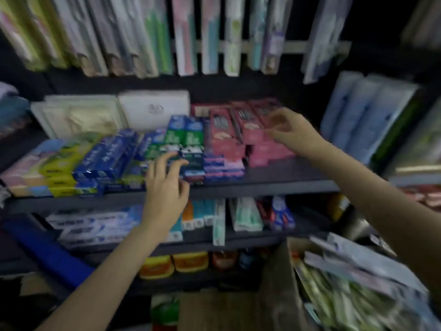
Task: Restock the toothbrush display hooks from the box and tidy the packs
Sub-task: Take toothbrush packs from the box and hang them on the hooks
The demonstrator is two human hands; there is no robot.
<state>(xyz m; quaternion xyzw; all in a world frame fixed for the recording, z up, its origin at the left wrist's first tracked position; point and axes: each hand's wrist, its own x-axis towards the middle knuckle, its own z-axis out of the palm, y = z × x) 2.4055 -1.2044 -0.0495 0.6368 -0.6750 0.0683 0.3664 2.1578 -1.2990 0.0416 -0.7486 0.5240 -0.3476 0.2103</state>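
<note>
Both hands empty, fingers loosely spread: left hand (164, 187) over blue toothpaste boxes (107, 161), right hand (290, 132) over pink boxes (238, 137); frame blurred

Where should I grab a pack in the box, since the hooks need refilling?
Pinch the upper end of a top pack in the box, coming from above. The packs lie slanted and overlapping with flat faces up, so that raised end is the free part. Blur hides any hang holes.

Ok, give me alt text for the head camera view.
Blurred view of two bare hands reaching over a shelf of toothpaste boxes: left hand near blue boxes, right hand at pink boxes. Toothbrush packs hang above.
</note>
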